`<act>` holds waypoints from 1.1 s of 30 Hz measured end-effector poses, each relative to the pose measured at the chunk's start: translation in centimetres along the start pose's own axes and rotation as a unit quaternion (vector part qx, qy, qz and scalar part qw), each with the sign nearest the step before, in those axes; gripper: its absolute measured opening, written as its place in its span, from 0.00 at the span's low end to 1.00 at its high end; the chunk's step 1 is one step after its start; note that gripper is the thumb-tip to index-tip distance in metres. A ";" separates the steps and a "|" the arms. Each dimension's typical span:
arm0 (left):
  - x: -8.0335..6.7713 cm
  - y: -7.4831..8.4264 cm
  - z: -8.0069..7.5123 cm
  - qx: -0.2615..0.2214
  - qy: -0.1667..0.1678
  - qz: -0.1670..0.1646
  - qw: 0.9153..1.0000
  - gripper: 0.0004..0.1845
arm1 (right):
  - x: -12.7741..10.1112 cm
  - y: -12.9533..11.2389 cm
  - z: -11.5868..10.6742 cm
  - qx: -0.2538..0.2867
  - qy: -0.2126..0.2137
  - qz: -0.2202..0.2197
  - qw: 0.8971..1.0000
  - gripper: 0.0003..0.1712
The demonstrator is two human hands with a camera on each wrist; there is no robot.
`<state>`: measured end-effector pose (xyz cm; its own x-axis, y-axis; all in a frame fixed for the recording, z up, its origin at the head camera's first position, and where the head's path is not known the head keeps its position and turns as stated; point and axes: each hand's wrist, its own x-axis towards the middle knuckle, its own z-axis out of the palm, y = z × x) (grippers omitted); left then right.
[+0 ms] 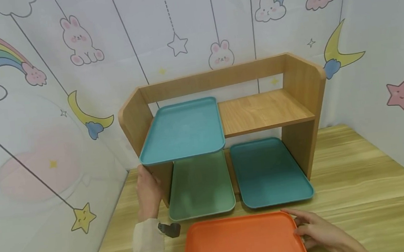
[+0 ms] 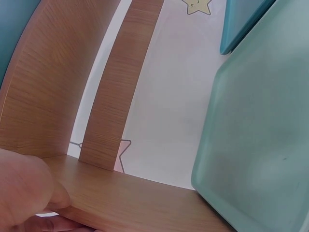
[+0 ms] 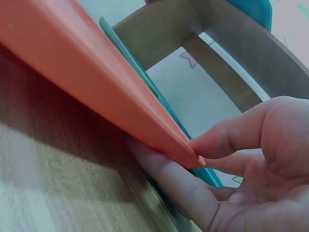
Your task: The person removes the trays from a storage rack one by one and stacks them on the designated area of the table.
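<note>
A small wooden shelf (image 1: 264, 111) stands on the table, and my left hand (image 1: 149, 194) grips the front edge of its left side panel. In the left wrist view the thumb (image 2: 29, 186) lies on the panel's inner side. My right hand (image 1: 319, 230) pinches an orange tray (image 1: 246, 243) at its right rim, with a finger (image 3: 181, 186) under it in the right wrist view. A light blue tray (image 1: 184, 129) lies on the upper board's left half. Below, a pale green tray (image 1: 202, 187) occupies the left and a teal tray (image 1: 272, 172) the right.
The wood-grain table (image 1: 356, 168) extends to the right of the shelf. A white cloth backdrop (image 1: 176, 15) printed with rainbows, rabbits and stars surrounds the table at the back and sides. The orange tray's near edge lies outside the head view.
</note>
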<state>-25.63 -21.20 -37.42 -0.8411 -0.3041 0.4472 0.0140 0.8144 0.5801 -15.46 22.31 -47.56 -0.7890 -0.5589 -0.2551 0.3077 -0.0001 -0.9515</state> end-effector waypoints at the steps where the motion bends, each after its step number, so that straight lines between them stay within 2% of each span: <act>1: 0.0 0.0 0.0 0.000 0.000 0.000 1.000 0.13 | 0.0 0.0 0.0 -0.003 0.000 0.000 1.000 0.41; 13: 0.2 0.3 -0.2 0.002 -0.010 -0.011 1.000 0.14 | 0.2 -0.2 0.9 -0.087 0.064 0.004 0.994 0.38; 16: 0.2 0.3 -0.2 -0.001 -0.008 -0.007 1.000 0.14 | 0.4 -0.3 1.1 -0.115 0.085 0.001 0.990 0.37; 19: 0.2 0.2 -0.2 -0.005 -0.006 -0.006 1.000 0.14 | 0.5 -0.4 1.6 -0.158 0.115 -0.003 0.981 0.37; 21: 0.1 0.2 -0.2 -0.005 -0.007 -0.010 1.000 0.14 | 0.6 -0.4 1.9 -0.190 0.135 -0.007 0.972 0.37; 24: 0.1 0.2 -0.1 -0.003 -0.010 -0.018 1.000 0.14 | 0.7 -0.6 2.4 -0.248 0.166 -0.012 0.954 0.36; 30: 0.1 0.1 0.0 0.002 -0.009 -0.018 1.000 0.14 | 1.1 -0.8 2.8 -0.370 0.212 -0.039 0.904 0.32; 33: 0.1 0.0 0.0 0.004 -0.007 -0.014 1.000 0.14 | 1.3 -0.8 2.9 -0.407 0.223 -0.056 0.884 0.30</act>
<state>-25.70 -21.20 -37.33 -0.8487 -0.3202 0.4209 -0.0140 0.8092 0.5874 -15.19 19.15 -46.63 -0.9774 -0.2102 -0.0217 -0.1263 0.6637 -0.7373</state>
